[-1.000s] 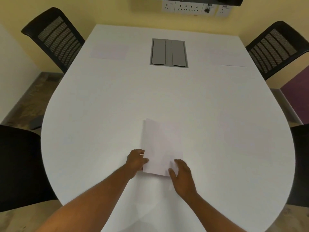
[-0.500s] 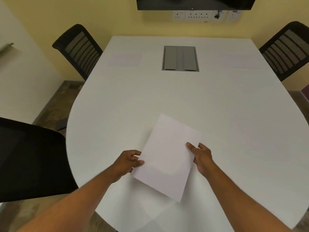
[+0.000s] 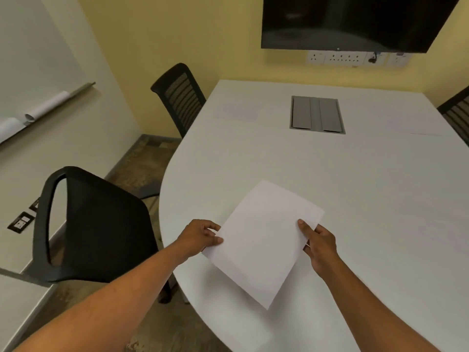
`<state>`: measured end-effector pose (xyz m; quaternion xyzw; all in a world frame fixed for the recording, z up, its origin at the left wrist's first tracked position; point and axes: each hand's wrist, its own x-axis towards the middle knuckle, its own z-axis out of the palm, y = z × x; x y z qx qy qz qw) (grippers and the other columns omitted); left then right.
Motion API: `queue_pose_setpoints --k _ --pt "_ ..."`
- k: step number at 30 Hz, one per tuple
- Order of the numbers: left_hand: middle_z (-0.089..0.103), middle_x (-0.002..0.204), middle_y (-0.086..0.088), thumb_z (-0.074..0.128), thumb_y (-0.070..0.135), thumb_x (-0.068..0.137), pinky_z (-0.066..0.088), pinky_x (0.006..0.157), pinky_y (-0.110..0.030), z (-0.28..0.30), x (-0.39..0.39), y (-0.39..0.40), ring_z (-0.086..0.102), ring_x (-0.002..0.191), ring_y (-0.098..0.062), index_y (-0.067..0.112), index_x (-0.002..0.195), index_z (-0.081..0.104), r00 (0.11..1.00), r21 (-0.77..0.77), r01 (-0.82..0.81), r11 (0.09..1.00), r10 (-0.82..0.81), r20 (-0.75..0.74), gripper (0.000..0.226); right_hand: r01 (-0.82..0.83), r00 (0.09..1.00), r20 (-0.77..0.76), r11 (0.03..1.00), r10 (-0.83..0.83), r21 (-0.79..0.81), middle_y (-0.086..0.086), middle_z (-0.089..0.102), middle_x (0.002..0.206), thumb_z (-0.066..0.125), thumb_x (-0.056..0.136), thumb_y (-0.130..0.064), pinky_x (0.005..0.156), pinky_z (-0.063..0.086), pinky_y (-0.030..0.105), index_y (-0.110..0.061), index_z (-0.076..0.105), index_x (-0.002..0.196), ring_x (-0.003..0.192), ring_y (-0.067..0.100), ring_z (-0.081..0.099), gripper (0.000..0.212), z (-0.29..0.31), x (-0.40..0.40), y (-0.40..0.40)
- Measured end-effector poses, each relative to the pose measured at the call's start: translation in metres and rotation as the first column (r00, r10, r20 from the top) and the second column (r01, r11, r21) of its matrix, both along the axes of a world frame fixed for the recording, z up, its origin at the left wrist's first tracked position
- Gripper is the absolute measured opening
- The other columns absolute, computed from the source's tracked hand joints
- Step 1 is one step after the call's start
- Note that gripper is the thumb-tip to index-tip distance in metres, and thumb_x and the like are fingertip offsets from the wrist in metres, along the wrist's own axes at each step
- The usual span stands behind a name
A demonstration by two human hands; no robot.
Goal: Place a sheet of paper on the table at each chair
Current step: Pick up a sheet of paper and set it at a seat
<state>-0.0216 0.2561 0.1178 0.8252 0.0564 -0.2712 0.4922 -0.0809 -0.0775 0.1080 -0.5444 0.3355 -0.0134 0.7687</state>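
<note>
Over the near, rounded end of the white table (image 3: 355, 179), a white sheet of paper (image 3: 264, 240) is held by both hands, turned so one corner points back toward the person. The left hand (image 3: 200, 236) pinches the sheet's left edge, thumb on top and fingers curled beneath; the right hand (image 3: 321, 243) grips the right edge the same way, thumb lying on the paper. Whether the sheet touches the tabletop or floats just above it cannot be told.

The table's curved left edge runs close to the near black chair (image 3: 94, 224), whose back stands just beside the rim. A second black mesh-backed chair (image 3: 181, 97) sits farther along the same edge, with bare floor between the two. The broad middle of the tabletop is unoccupied around the grey cable hatch (image 3: 317, 114).

A third chair (image 3: 456, 115) is cut off at the right border, only part of its back showing. Two sheets already lie on the far tabletop, one by the far left chair (image 3: 236, 113) and one by the right chair (image 3: 411, 124), both faint against the white surface. The dark screen (image 3: 355, 21) on the yellow wall is cropped at the top.

Counted: three chairs, three sheets, two hands.
</note>
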Motion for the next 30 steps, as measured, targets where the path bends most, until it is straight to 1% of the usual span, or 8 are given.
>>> queue_pose_setpoints --k 6,10,13,19,22,25,27,30 --pt "0.079 0.099 -0.011 0.089 0.021 0.082 0.058 0.082 -0.036 0.015 0.02 0.065 0.075 0.095 -0.028 0.023 0.106 0.078 0.994 -0.03 0.076 0.997 -0.073 0.08 0.026 0.074 0.996 0.05 0.995 -0.071 -0.06 0.004 0.077 0.116 0.078 0.092 -0.018 0.077 0.058 0.035 -0.018 0.074 0.108 0.105 0.023 0.072 0.016 0.029 -0.006 0.07" --pt "0.079 0.106 -0.012 0.082 0.014 0.09 0.062 0.093 -0.039 0.028 0.03 0.104 0.075 0.102 -0.029 0.024 0.112 0.075 0.98 -0.055 0.166 0.985 -0.158 0.119 0.025 0.158 0.985 0.082 0.984 -0.151 -0.082 0.005 0.077 0.117 0.079 0.092 -0.018 0.075 0.058 0.034 -0.015 0.073 0.114 0.102 0.023 0.073 0.022 0.05 -0.015 0.115" --pt "0.077 0.103 -0.012 0.079 0.008 0.092 0.056 0.073 -0.027 0.042 0.04 0.127 0.073 0.096 -0.026 0.02 0.116 0.074 0.968 -0.078 0.216 0.973 -0.203 0.147 0.027 0.208 0.974 0.108 0.975 -0.199 -0.079 0.002 0.077 0.113 0.078 0.093 -0.018 0.072 0.058 0.032 -0.016 0.074 0.112 0.096 0.019 0.073 0.02 0.062 -0.02 0.143" --pt "0.075 0.091 -0.005 0.081 0.009 0.091 0.054 0.058 -0.019 0.065 0.075 0.153 0.071 0.081 -0.015 0.012 0.117 0.074 0.961 -0.123 0.249 0.96 -0.23 0.152 0.028 0.262 0.958 0.154 0.957 -0.242 -0.124 0.003 0.077 0.119 0.078 0.093 -0.02 0.077 0.058 0.034 -0.011 0.072 0.125 0.106 0.024 0.073 0.034 0.077 -0.003 0.169" --pt "0.076 0.094 -0.005 0.084 0.012 0.088 0.055 0.058 -0.019 0.061 0.099 0.159 0.072 0.083 -0.015 0.012 0.115 0.076 0.965 -0.125 0.245 0.961 -0.229 0.125 0.028 0.275 0.956 0.149 0.95 -0.253 -0.146 0.004 0.077 0.12 0.079 0.092 -0.021 0.078 0.058 0.035 -0.01 0.072 0.125 0.11 0.026 0.073 0.036 0.07 0.021 0.171" --pt "0.077 0.098 -0.005 0.085 0.014 0.088 0.056 0.067 -0.023 0.047 0.126 0.169 0.072 0.088 -0.017 0.011 0.114 0.077 0.974 -0.121 0.216 0.969 -0.206 0.094 0.028 0.262 0.961 0.133 0.954 -0.244 -0.142 0.003 0.078 0.118 0.079 0.092 -0.021 0.08 0.059 0.035 -0.011 0.074 0.123 0.108 0.024 0.074 0.033 0.058 0.054 0.178" --pt "0.077 0.102 -0.006 0.085 0.014 0.088 0.057 0.071 -0.026 0.038 0.143 0.177 0.071 0.091 -0.018 0.012 0.114 0.077 0.98 -0.118 0.193 0.974 -0.186 0.07 0.028 0.256 0.964 0.107 0.958 -0.244 -0.127 0.003 0.079 0.115 0.08 0.092 -0.023 0.082 0.059 0.036 -0.013 0.075 0.116 0.103 0.023 0.075 0.027 0.049 0.075 0.185" --pt "0.077 0.103 -0.005 0.085 0.015 0.088 0.054 0.07 -0.024 0.03 0.166 0.191 0.07 0.09 -0.015 0.014 0.114 0.076 0.985 -0.108 0.169 0.98 -0.166 0.038 0.028 0.231 0.972 0.061 0.967 -0.226 -0.109 0.005 0.079 0.109 0.083 0.089 -0.028 0.082 0.06 0.037 -0.013 0.073 0.104 0.097 0.023 0.075 0.024 0.033 0.096 0.203"
